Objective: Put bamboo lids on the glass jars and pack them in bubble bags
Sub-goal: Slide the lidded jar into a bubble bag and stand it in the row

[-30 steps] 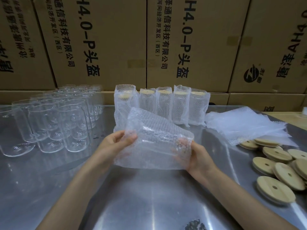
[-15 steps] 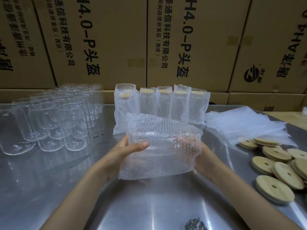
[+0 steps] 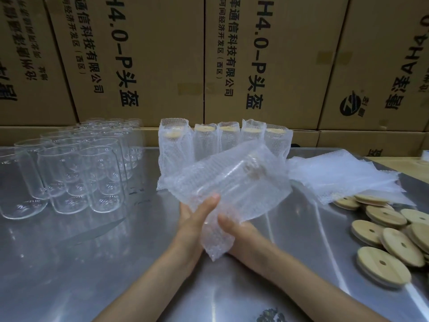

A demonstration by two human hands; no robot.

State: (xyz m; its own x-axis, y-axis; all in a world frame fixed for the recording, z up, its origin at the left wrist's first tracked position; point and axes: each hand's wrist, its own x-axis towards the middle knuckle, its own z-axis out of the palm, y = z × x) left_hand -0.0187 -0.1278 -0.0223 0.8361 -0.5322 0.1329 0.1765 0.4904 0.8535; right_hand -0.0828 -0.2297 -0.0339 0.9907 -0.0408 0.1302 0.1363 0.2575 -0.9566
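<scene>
A glass jar with a bamboo lid lies tilted inside a clear bubble bag [image 3: 234, 182], lid end up to the right, held above the steel table [image 3: 116, 263]. My left hand [image 3: 197, 214] grips the bag's lower left, thumb on top. My right hand [image 3: 234, 228] clasps the bag's loose lower end beside it. Several bagged, lidded jars [image 3: 222, 142] stand in a row at the back. Bare glass jars [image 3: 69, 166] crowd the left. Bamboo lids [image 3: 392, 235] with centre holes lie in a heap at the right.
A stack of flat bubble bags [image 3: 343, 175] lies at the back right, partly over the lids. Large cardboard boxes [image 3: 267, 61] form a wall behind the table. A dark smudge [image 3: 274, 316] sits at the near edge.
The bagged jar has tipped from lying level to slanting with the lid end up-right. My right hand has moved from the bag's right end to its lower end, close to my left hand.
</scene>
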